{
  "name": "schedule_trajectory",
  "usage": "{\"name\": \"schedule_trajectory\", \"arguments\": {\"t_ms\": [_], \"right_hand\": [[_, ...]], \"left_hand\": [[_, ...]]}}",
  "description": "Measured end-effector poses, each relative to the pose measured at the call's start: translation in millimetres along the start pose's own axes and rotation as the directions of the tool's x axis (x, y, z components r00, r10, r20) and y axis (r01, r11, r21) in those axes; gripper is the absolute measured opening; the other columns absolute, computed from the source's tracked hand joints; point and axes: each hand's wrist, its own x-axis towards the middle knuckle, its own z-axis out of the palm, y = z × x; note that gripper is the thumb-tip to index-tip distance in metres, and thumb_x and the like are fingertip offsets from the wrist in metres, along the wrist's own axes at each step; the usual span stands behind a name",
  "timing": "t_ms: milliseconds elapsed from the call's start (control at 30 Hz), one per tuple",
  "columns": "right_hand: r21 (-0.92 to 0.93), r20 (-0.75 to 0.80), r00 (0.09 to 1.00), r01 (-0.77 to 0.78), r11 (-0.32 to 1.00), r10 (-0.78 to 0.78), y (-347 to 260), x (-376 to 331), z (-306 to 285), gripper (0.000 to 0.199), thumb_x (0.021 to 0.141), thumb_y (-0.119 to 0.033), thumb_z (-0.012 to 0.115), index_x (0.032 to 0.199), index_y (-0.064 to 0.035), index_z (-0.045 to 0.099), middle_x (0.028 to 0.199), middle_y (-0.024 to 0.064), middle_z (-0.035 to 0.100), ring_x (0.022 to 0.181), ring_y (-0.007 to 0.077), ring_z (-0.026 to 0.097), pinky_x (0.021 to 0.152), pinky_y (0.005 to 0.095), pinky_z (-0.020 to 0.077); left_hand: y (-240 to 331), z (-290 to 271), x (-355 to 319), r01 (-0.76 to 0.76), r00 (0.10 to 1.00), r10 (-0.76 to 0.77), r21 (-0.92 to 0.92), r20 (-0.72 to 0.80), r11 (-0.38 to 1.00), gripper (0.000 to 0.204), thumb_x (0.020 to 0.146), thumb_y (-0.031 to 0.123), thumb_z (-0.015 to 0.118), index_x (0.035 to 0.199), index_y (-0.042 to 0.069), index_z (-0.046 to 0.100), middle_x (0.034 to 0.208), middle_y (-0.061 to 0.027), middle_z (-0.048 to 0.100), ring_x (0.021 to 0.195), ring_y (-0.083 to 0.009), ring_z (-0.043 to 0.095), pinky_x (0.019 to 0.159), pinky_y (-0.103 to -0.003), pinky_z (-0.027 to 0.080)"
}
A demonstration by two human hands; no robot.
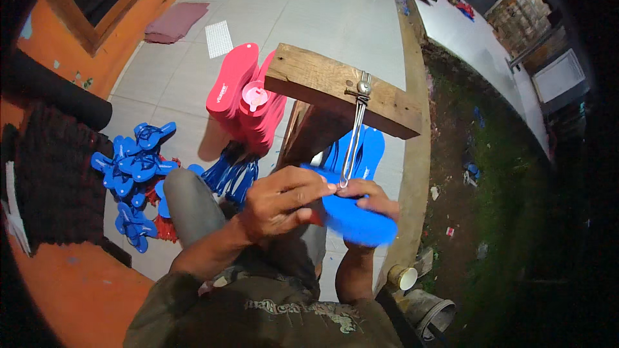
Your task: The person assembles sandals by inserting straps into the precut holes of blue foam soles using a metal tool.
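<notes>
A blue foam flip-flop sole, slightly blurred, is gripped in my right hand, thumb and fingers closed on its edge. My left hand is closed, its fingertips pinched together at the sole's upper part; what lies between them is hidden. Both hands meet at the lower end of a long metal hook, which hangs from a wooden beam by a bolt and wire. A small red patch shows under my left hand. Behind the hook stand more blue soles.
Stacked pink soles stand left of the beam, a pink round container on them. Blue straps bunch below. Finished-looking blue flip-flops pile at left. A dark rolled sheet lies by the orange wall. The floor's edge drops off at right.
</notes>
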Motion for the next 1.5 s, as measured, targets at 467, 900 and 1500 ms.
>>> {"name": "schedule_trajectory", "arguments": {"t_ms": [467, 900, 1500], "right_hand": [[-0.124, 0.159, 0.987, 0.02, 0.992, 0.0, -9, 26, -13, 0.012, 0.076, -0.011, 0.057, 0.085, -0.0103, 0.047, 0.083, 0.0121, 0.062, 0.079, 0.0265, 0.061, 0.078, 0.041, 0.0456], [-0.079, -0.32, 0.932, -0.205, 0.976, 0.17, 27, 61, 3, 0.037, 0.07, -0.003, 0.07, 0.103, 0.0013, 0.054, 0.089, 0.0094, 0.063, 0.08, 0.0142, 0.059, 0.072, 0.0258, 0.0472], [0.029, -0.21, 0.925, -0.317, 0.948, 0.316, 24, 68, -6, 0.038, 0.069, 0.003, 0.068, 0.104, 0.0002, 0.054, 0.092, 0.0074, 0.062, 0.083, 0.0137, 0.058, 0.075, 0.0264, 0.047]], "left_hand": [[-14, 6, 14, -0.119, 0.993, 0.119, 0.038, -0.002, 0.992, 0.021, 0.082, 0.015, 0.056, 0.091, -0.003, 0.06, 0.083, -0.0142, 0.06, 0.079, -0.0281, 0.062, 0.065, -0.034, 0.051], [-12, -33, 24, 0.658, 0.737, -0.669, 0.122, 0.101, 0.743, 0.018, 0.078, 0.018, 0.061, 0.08, 0.001, 0.055, 0.067, -0.0113, 0.057, 0.054, -0.0186, 0.057, 0.051, -0.033, 0.045], [-32, -1, 45, -0.165, 0.938, 0.189, -0.104, 0.29, 0.981, 0.027, 0.078, 0.025, 0.057, 0.067, 0.002, 0.047, 0.06, -0.0088, 0.039, 0.054, -0.0271, 0.041, 0.048, -0.035, 0.033]]}}
